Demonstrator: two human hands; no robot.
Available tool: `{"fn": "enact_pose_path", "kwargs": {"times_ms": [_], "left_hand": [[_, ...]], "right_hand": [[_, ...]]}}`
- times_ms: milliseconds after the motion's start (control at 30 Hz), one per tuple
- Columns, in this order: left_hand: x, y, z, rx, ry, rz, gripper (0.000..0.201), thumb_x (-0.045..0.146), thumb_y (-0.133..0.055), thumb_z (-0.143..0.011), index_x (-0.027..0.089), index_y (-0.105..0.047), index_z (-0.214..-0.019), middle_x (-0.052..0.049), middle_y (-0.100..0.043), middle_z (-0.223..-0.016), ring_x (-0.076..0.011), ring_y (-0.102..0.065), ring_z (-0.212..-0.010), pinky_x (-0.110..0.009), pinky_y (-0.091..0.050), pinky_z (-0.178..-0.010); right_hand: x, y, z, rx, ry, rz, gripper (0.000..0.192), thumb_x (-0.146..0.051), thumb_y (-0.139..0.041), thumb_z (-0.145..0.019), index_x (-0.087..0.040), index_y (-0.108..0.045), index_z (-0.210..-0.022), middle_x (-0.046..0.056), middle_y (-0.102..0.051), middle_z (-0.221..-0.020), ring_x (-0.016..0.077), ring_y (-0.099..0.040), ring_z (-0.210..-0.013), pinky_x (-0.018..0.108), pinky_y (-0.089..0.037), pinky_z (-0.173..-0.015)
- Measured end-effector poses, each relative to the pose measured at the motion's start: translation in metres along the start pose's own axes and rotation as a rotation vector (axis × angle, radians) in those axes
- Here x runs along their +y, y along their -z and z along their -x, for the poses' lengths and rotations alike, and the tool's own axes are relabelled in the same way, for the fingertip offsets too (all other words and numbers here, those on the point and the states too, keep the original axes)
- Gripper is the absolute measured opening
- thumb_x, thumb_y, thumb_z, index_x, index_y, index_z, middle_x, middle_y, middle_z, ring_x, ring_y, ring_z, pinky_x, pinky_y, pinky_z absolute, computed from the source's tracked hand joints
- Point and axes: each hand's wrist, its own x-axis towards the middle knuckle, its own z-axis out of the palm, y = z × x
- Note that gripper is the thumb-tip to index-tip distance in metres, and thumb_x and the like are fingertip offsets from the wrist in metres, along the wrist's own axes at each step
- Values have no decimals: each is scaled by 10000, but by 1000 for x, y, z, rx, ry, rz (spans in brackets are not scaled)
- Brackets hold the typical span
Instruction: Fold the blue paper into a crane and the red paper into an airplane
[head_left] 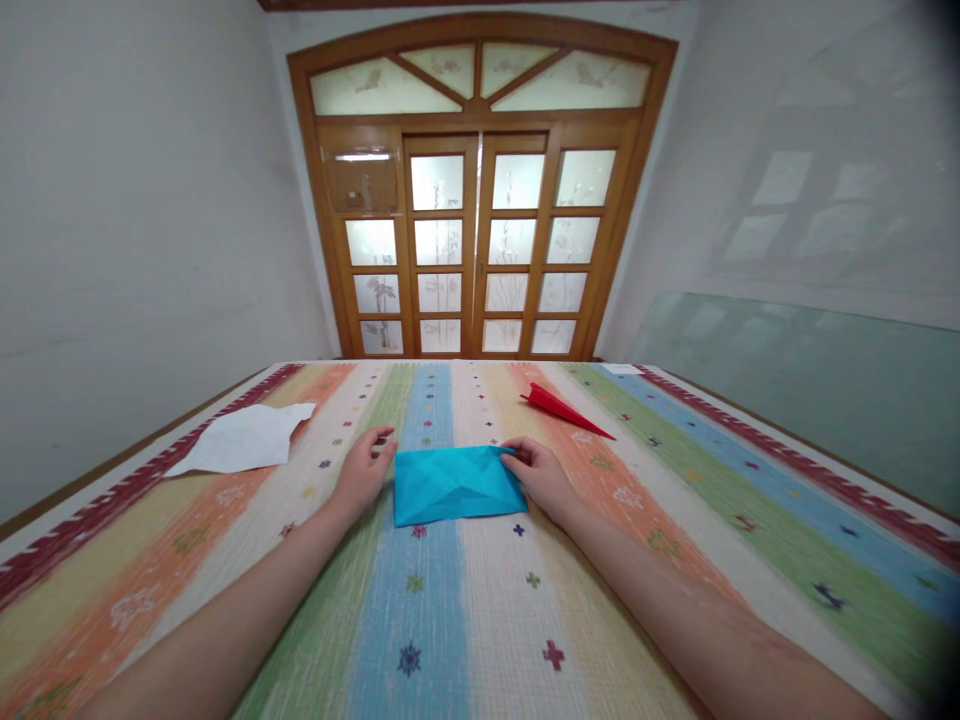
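A blue sheet of paper [459,488], folded into a wide rectangle with crease lines across it, lies on the striped cloth between my hands. My right hand [538,474] pinches its upper right corner between thumb and fingers. Just off the paper's upper left corner is my left hand [370,466], its fingers curved and apart with nothing in them. Beyond the right hand rests a red folded paper dart [564,410], its point toward the right.
A torn-edged white sheet of paper [244,438] lies at the left of the table. Another small white piece [621,369] is at the far right edge. A pale green panel [795,390] leans along the right wall, and wooden glazed doors [480,240] stand behind the table.
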Motion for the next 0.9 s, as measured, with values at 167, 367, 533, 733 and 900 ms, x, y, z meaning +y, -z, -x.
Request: {"fn": "enact_pose_path", "kwargs": {"times_ms": [167,367,533,733,900], "left_hand": [[14,0,12,121,-416,-460,324,335,-461,-942,198,-596,-1203,-129,-554,-1303,-284,-453,-1267,-472,-269,-1119],[39,-9,36,-179,-659,-724,357,393,-577,-882,243,-648,-1199,-131,-563,-1311,-346,-457,-1224,-509,-266,-1076],[47,-18,43,-441,-710,-761,360,316,-480,-936,234,-629,-1252,-135,-587,-1288,-326,-479,-1206,-486,-302,-1054],[38,-8,31,-105,-683,-660,454,312,-520,-926,223,-531,-1372,-154,-565,-1285,-317,-477,-1197,-482,-299,-1056],[26,-6,26,-269,-456,-482,285,350,-553,-907,253,-701,-1130,-111,-656,-895,-275,-593,-909,-378,-406,-891]], "right_hand": [[-6,1,2,132,92,95,229,-389,-645,-795,-199,-672,-919,49,-681,-853,208,-610,-779,322,-472,-709],[-19,5,5,288,173,115,291,-430,-582,-867,-185,-654,-1005,99,-690,-933,242,-632,-838,350,-496,-730],[-38,-3,21,261,268,169,232,-390,-595,-884,-215,-687,-1005,91,-707,-980,253,-648,-884,367,-507,-792],[-50,-19,44,-178,677,407,253,-220,-554,-913,-280,-705,-1107,71,-728,-1074,236,-661,-1015,405,-484,-929],[-54,-32,54,-494,743,540,288,-241,-511,-949,-285,-678,-1179,76,-741,-1039,220,-681,-933,366,-503,-828]]}}
